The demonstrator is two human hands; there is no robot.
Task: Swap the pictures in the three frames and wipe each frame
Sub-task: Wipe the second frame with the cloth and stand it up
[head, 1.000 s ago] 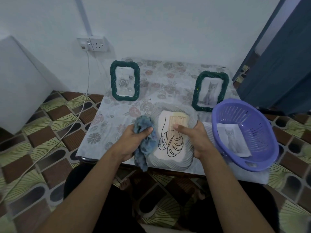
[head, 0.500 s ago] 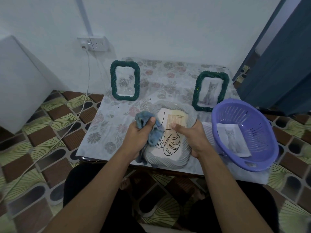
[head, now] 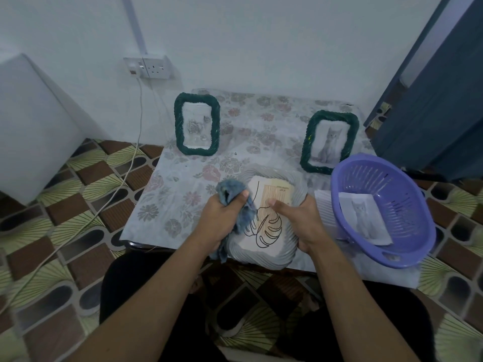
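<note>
A grey wavy-rimmed frame (head: 264, 253) with a line-drawn leaf picture lies at the table's near edge. My left hand (head: 222, 220) grips a blue cloth (head: 236, 198) against the frame's left side. My right hand (head: 300, 223) holds the frame's right edge, thumb on the picture. Two green rope-rimmed frames stand upright further back: the left green frame (head: 197, 124) shows roses, the right green frame (head: 329, 142) shows a grey cat.
A purple plastic basket (head: 386, 178) sits at the table's right edge, with a loose cat picture (head: 364, 218) inside. White paper (head: 324, 205) lies under it. A white cable (head: 104, 205) runs from the wall socket (head: 149, 67) across the floor. A blue door (head: 439, 100) stands at right.
My left hand with the cloth has moved up along the frame's left rim, from lower down to the upper left. My right hand has kept its hold.
</note>
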